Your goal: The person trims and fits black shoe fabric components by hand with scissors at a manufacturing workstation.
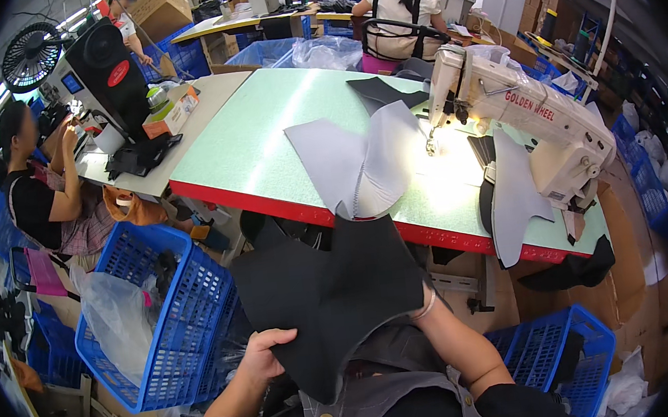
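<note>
Black cloth (pixel 334 289) spanned the space before the front edge of the tabletop (pixel 248 152), above the lap, its far end reaching that edge near the middle. The left hand (pixel 268 355) was grasping its near left side, thumb on top and the other fingers tucked beneath. The right hand (pixel 423 300) was at the opposite side, mostly behind the cloth; whether its fingers were closed I could not tell.

Beyond, a grey piece (pixel 381 156) lay on the tabletop, its near tip at the front edge, meeting the black cloth. Whether the two were joined was unclear.

As far as it showed, the work looked partway along. A seam (pixel 361 172) already ran down the grey piece, so that join seemed done. The black cloth had a ridge along its middle, perhaps a seam, perhaps a crease. The grey piece's right side lay just beside the needle (pixel 430 147) of the sewing machine (pixel 516 98), apparently not under it. Near the right end, a second grey panel (pixel 514 199) overhung the front edge with no seam I could make out, so its stitching was probably left to do.
</note>
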### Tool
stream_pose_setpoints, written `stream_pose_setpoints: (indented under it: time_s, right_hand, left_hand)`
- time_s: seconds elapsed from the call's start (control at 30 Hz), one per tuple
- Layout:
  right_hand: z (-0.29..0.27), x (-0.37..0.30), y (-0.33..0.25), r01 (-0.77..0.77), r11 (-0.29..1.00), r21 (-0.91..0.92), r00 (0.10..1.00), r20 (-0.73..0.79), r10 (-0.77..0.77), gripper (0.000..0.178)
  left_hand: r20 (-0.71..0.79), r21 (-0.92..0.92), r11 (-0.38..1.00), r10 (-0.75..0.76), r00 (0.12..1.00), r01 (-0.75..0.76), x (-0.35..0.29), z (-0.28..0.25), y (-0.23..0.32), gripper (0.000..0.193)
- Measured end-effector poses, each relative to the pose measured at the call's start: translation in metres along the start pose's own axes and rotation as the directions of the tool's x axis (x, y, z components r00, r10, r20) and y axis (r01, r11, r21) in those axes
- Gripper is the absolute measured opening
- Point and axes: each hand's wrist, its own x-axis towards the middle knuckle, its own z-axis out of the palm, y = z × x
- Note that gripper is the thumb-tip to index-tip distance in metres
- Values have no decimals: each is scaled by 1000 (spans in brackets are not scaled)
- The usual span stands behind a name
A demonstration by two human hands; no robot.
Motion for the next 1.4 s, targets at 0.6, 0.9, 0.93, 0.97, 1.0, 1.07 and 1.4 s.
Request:
stream_pose_setpoints:
  time_s: [0.6, 0.9, 0.93, 0.97, 1.0, 1.07, 1.4]
  right_hand:
    - [33, -5, -55, 371, -781, -502, 558, 793, -245, 31]
    - [51, 6, -51, 172, -874, -455, 719, 665, -204, 51]
    - [51, 7, -52, 191, -867, -459, 689, 692, -215, 51]
    - [51, 7, -53, 246, -888, -389, 675, 726, -131, 52]
    - [51, 7, -54, 291, -900, -325, 650, 757, -63, 52]
    - [49, 10, -55, 280, -938, -203, 607, 795, 9, 44]
    - [45, 30, -44, 306, -951, -46, 438, 894, 98, 6]
  left_hand:
    - [-291, 457, 868, -62, 955, 195, -13, -34, -35, 56]
    - [-453, 598, 714, -74, 888, 365, -22, -18, -39, 49]
    - [-435, 596, 724, -74, 897, 348, -22, -19, -40, 49]
    - [-397, 608, 732, -57, 916, 309, -21, -21, -40, 47]
    - [-412, 622, 713, -53, 910, 323, -21, -22, -41, 46]
    - [-340, 646, 712, -55, 939, 276, -21, -25, -40, 44]
    - [-297, 741, 612, -69, 952, 276, -21, -28, -40, 36]
